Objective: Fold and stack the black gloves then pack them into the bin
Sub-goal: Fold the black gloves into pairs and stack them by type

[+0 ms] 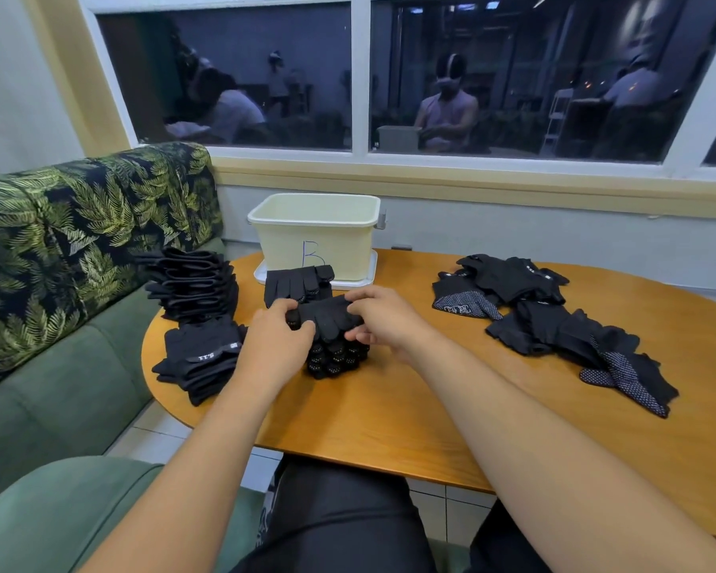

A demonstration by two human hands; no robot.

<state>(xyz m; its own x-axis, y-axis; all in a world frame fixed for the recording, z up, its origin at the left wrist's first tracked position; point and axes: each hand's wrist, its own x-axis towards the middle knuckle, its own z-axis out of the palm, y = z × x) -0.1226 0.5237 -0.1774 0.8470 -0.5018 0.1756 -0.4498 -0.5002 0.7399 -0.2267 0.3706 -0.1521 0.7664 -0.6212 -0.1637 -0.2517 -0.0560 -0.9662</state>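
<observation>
The left hand [273, 341] and the right hand [383, 320] both grip one black glove [327, 318], one hand at each end, with the fingers curled round it. The glove lies on top of the middle stack [335, 359] of gloves, near the middle of the table [389, 407].

Just left of it, by the table's left edge, sits a folded pile [201, 357] with a small tag that looks like "5.11" upside down. Behind that is a tall stack [195, 283]. Another small stack [296, 283] sits in front of the cream bin [315, 200], which stands at the far edge. A blue "B" is written on the bin's front. Loose gloves [554, 324] with white dots lie near the right edge.
</observation>
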